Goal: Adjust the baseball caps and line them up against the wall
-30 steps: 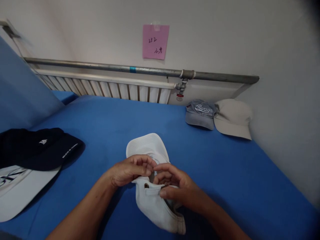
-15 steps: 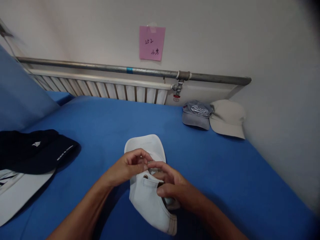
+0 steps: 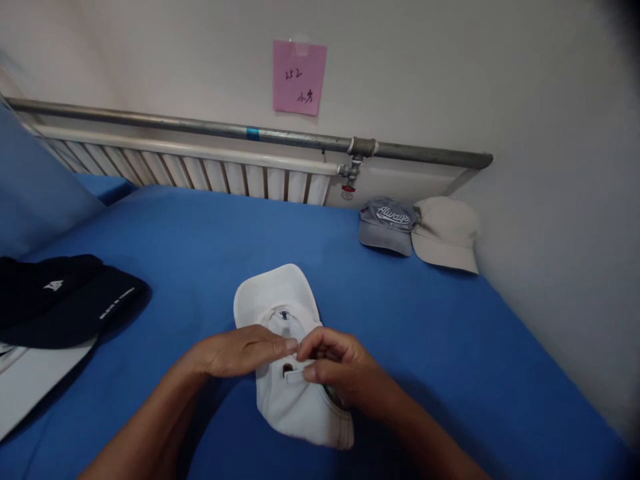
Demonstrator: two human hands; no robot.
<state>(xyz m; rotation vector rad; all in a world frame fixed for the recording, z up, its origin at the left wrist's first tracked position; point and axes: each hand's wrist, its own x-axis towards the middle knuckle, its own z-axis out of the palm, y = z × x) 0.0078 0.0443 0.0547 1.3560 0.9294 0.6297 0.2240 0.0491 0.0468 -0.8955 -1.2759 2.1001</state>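
A white baseball cap lies between my hands on the blue sheet, its brim pointing away and its back strap towards me. A small dark mark shows inside the crown. My left hand is closed on the cap's left side, thumb and fingers pressed together near the strap; part of its fingers is hidden. On the right, my right hand pinches the strap end with thumb and bent fingers beside the back opening. A dark metal eyelet or buckle shows on the strap between the hands.
On the left are a dark navy cap and, under it, a white-brimmed cap. A grey cap and a beige cap sit at the back right. Behind the blue sheet run a radiator and a metal pipe.
My left hand has flattened and moved slightly down from its bent pinch. The white cap has turned a little, showing more of its inside. My right hand stays at the strap.
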